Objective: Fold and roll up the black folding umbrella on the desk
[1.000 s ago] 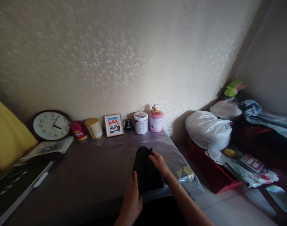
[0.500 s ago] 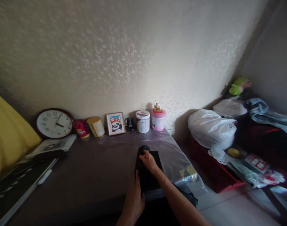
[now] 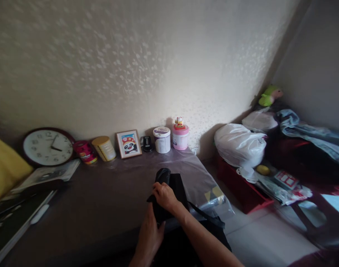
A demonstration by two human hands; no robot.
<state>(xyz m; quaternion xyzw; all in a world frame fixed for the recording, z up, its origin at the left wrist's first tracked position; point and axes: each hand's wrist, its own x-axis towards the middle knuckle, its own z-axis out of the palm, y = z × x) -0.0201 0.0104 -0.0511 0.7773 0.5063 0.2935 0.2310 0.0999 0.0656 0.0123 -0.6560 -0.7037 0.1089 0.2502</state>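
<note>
A black folded cloth point(image 3: 173, 185) lies on the dark table point(image 3: 102, 196) near its front edge. My right hand point(image 3: 164, 195) is closed on the cloth's left part, bunching it. My left hand point(image 3: 149, 233) sits just below, its fingers pressed against the cloth's lower edge; whether they grip it is hard to see. A black strap point(image 3: 205, 217) trails from the cloth toward me on the right.
Along the wall stand a round clock point(image 3: 47, 147), a red tin point(image 3: 85, 152), a yellow tin point(image 3: 104, 148), a panda picture frame point(image 3: 128, 144), a white tub point(image 3: 162, 139) and a pink tub point(image 3: 180, 137). Magazines point(image 3: 47, 174) lie left. White bags point(image 3: 240, 144) and clutter fill the right.
My right hand has pulled back toward me over the cloth and closed on it, gathering the fabric. My view has shifted slightly to the right.
</note>
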